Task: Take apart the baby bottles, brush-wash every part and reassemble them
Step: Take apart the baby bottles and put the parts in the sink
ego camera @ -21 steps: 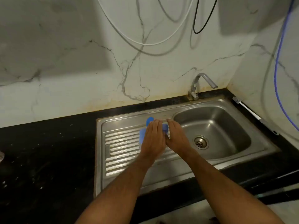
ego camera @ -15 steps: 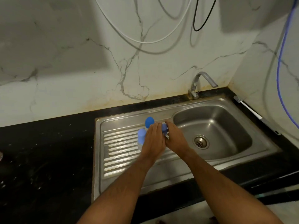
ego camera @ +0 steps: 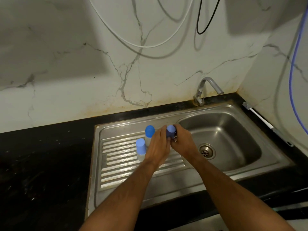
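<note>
Both hands meet over the ribbed drainboard [ego camera: 126, 164] of the steel sink [ego camera: 275, 165]. Together they grip one baby bottle [ego camera: 171, 131]. The left hand [ego camera: 158, 147] curls around its left side, and the right hand [ego camera: 182, 142] wraps it from the right. This bottle stands upright, with its long axis vertical and its dark blue cap pointing up. The body under the cap is hidden by the fingers. Two other bottles stand upright on the drainboard just left of the hands, a farther one [ego camera: 149, 133] and a nearer one [ego camera: 140, 149], caps up. A brush [ego camera: 265, 121] lies on the counter to the right of the basin.
</note>
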